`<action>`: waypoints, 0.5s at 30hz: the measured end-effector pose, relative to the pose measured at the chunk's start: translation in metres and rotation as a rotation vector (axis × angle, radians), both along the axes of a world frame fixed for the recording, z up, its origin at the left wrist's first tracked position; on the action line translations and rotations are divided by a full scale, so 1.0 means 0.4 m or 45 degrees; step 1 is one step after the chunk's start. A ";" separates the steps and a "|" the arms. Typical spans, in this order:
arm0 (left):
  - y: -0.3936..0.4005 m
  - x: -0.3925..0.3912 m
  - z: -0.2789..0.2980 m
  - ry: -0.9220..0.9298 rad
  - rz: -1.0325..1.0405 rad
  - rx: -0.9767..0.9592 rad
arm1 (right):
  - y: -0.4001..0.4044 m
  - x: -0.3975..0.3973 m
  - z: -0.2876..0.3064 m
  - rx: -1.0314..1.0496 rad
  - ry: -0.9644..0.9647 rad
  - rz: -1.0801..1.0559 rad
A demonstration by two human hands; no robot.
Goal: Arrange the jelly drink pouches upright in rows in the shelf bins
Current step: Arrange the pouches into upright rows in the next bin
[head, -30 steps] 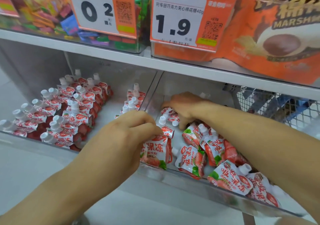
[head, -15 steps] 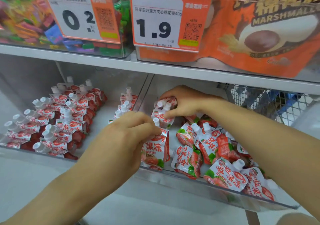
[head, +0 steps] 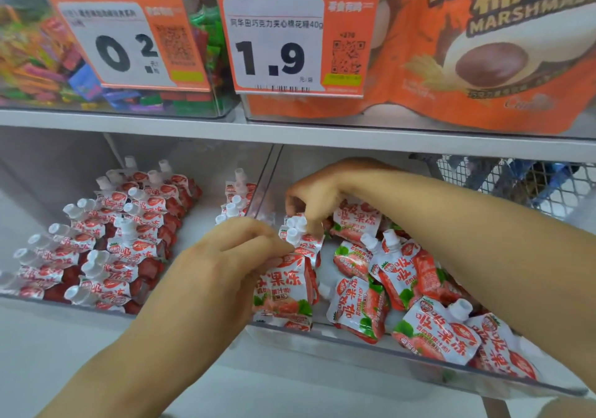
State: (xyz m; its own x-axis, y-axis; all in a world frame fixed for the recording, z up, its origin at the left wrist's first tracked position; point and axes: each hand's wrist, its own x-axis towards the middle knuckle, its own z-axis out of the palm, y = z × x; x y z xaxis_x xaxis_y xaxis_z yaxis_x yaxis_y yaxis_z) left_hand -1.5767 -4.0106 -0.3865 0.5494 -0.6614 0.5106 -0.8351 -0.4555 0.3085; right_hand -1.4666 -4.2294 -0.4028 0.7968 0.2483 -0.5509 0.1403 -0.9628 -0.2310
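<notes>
Pouches [head: 300, 234] that the right hand [head: 317, 196] pinched up behind the left hand [head: 238, 256] have come forward to join the front pouch [head: 285, 292] it grips, lengthening the row in the right bin [head: 354, 337].

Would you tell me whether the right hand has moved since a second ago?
Yes: the right hand has drawn nearer along the bin divider, towards the left hand.

Left clear plastic bin [head: 38, 301]: upright red-and-white spouted jelly pouches [head: 129, 250] in rows. Right clear plastic bin [head: 371, 342]: loose pouches [head: 435, 333] lying jumbled.
</notes>
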 end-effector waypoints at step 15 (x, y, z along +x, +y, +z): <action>-0.011 0.013 0.005 0.006 0.033 0.008 | -0.044 -0.029 -0.012 0.198 -0.184 0.101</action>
State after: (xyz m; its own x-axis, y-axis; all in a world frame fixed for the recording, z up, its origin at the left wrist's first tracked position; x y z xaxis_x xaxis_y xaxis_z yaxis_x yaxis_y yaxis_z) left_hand -1.5716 -4.0150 -0.3846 0.5688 -0.6504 0.5034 -0.8215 -0.4789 0.3095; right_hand -1.4781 -4.2468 -0.4074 0.8393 0.3860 -0.3829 0.2562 -0.9019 -0.3478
